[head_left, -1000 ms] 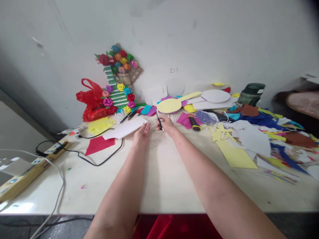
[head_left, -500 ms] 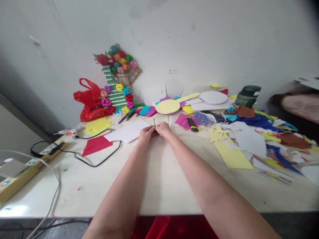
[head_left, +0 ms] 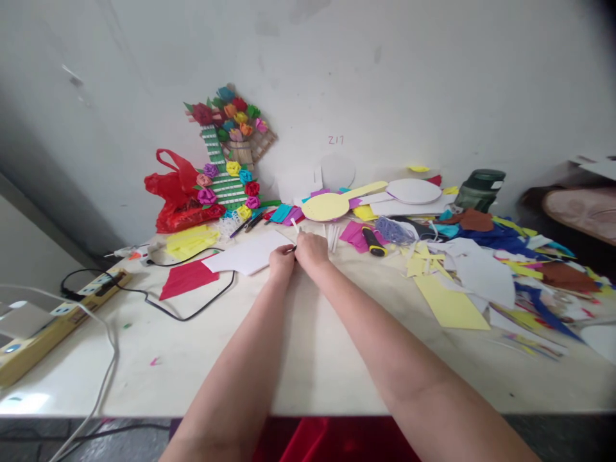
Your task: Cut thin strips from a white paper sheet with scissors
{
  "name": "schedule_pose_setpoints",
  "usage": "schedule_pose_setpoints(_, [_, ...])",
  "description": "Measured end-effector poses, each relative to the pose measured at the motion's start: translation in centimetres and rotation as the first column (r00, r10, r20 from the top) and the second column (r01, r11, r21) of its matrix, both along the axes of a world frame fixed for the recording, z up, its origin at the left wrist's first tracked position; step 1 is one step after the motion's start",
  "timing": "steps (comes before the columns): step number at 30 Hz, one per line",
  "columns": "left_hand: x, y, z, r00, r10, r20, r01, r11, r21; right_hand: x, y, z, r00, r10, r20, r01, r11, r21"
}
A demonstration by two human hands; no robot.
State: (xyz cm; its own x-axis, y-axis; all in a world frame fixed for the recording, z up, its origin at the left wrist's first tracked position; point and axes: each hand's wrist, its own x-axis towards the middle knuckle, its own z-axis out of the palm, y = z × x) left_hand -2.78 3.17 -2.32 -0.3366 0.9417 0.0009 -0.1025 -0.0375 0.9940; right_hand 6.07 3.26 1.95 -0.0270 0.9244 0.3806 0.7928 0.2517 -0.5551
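Observation:
My two hands are together above the middle of the table [head_left: 312, 359]. My left hand [head_left: 282, 263] is closed, its fingertips around a small thin dark object [head_left: 291, 249] whose kind I cannot make out. My right hand [head_left: 312, 250] is closed too, touching or almost touching the left. A short white strip [head_left: 294, 224] sticks up from its fingers. Just left of my hands lies a cut white sheet [head_left: 250, 253]. Several narrow white strips [head_left: 333, 236] lie just beyond my right hand.
A yellow and black tool [head_left: 373, 241], perhaps a cutter, lies on pink paper. Colourful paper scraps [head_left: 486, 269] crowd the right side. On the left are red paper [head_left: 187, 280], a black cable [head_left: 183, 319] and a power strip [head_left: 67, 321]. A paper-flower guitar model [head_left: 226, 186] leans at the back.
A thin dark pointed piece stuck up between my hands earlier; now a white strip shows there and the dark object lies lower, at my left fingertips. The right hand has turned slightly.

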Motion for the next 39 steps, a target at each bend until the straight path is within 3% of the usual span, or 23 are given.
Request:
schedule_pose_setpoints(3, [-0.1,-0.2,0.3,0.996,0.088,-0.012,-0.088,0.996,0.0,0.2,0.5,-0.4,0.996,0.021,-0.089,-0.02,1.0,0.015])
schedule_pose_setpoints(5, [-0.2,-0.5,0.7,0.987,0.151,-0.05,-0.15,0.988,0.036,0.6,1.0,-0.8,0.946,0.081,-0.315,-0.12,0.987,-0.108])
schedule_pose_setpoints(6, [-0.2,-0.6,0.9,0.979,0.183,-0.089,-0.178,0.982,0.054,0.9,1.3,-0.9,0.889,0.086,-0.45,-0.191,0.962,-0.195])
schedule_pose_setpoints(8, [-0.3,-1.0,1.3,0.954,0.248,-0.168,-0.239,0.968,0.074,1.2,1.4,-1.2,0.751,0.091,-0.654,-0.312,0.922,-0.23])
schedule_pose_setpoints(12, [-0.3,-1.5,2.0,0.915,0.349,-0.204,-0.326,0.935,0.139,1.5,1.0,-1.1,0.549,0.107,-0.829,-0.476,0.855,-0.206])
schedule_pose_setpoints(14, [-0.3,-1.4,2.0,0.949,0.274,-0.154,-0.247,0.954,0.171,1.6,0.7,-1.1,0.515,0.134,-0.847,-0.534,0.822,-0.195])
schedule_pose_setpoints(17, [-0.5,-1.0,1.9,0.99,0.139,-0.001,-0.137,0.977,0.161,1.6,0.4,-1.1,0.529,0.192,-0.827,-0.588,0.785,-0.193])
schedule_pose_setpoints(22, [-1.2,-0.7,1.5,0.983,0.126,0.133,-0.143,0.982,0.125,1.6,0.1,-1.1,0.596,0.282,-0.752,-0.614,0.764,-0.2])
schedule_pose_setpoints(26, [-1.7,-0.5,1.3,0.981,0.109,0.162,-0.135,0.978,0.16,1.4,0.1,-1.1,0.589,0.299,-0.751,-0.632,0.749,-0.198])
schedule_pose_setpoints(33, [-1.7,-0.8,1.7,0.956,0.004,0.294,-0.07,0.974,0.214,1.9,0.4,-1.0,0.409,0.219,-0.886,-0.755,0.627,-0.193])
schedule_pose_setpoints(39, [-1.3,-1.6,2.4,0.877,-0.151,0.455,0.033,0.966,0.256,2.5,0.6,-0.9,0.227,0.083,-0.97,-0.897,0.407,-0.175])
